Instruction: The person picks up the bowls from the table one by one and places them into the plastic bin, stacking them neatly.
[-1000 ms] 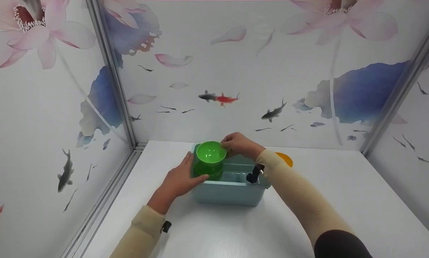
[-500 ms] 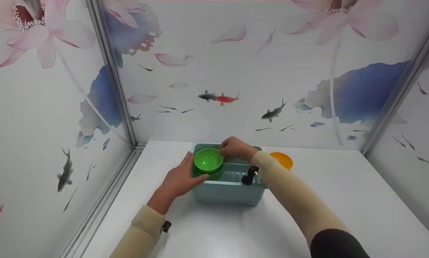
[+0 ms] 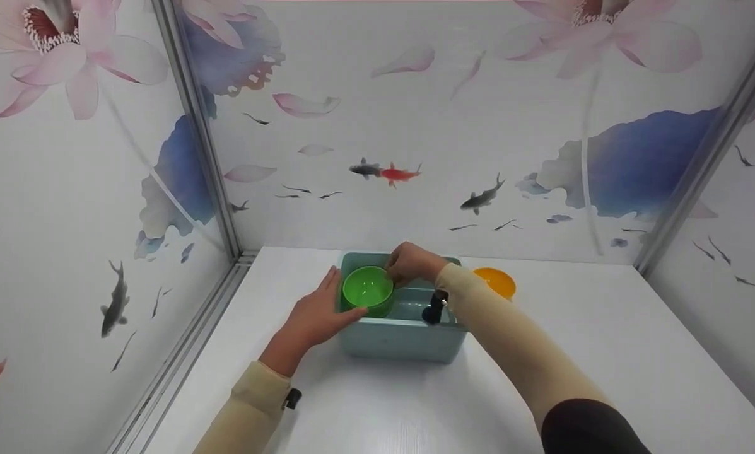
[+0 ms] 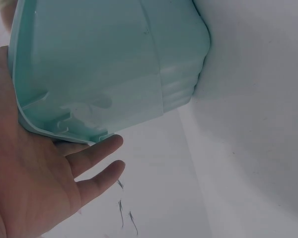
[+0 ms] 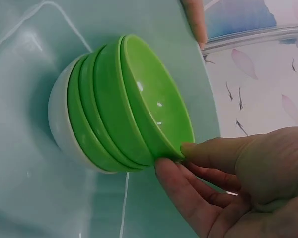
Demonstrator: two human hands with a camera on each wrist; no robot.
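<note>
In the head view my right hand [image 3: 413,263] pinches the rim of the top green bowl [image 3: 368,287], thumb inside and fingers outside. The right wrist view shows this bowl [image 5: 161,94] nested on a stack of several green bowls [image 5: 97,94]. A pale bowl [image 5: 62,111] is at the bottom of the stack. They stand at the left end inside a blue-green plastic tub [image 3: 402,340]. My left hand [image 3: 314,316] rests against the tub's left front corner, thumb along the front rim. In the left wrist view its fingers [image 4: 97,152] are extended along the tub's outside.
An orange bowl [image 3: 497,282] sits on the white table [image 3: 377,403], just right of the tub and partly hidden by the right forearm. Printed wall panels [image 3: 364,94] enclose the back and sides, close behind the tub.
My right hand has lowered the top green bowl onto the stack in the tub, moving down and slightly left. The orange bowl shows more beside the forearm. My left hand has stayed in place.
</note>
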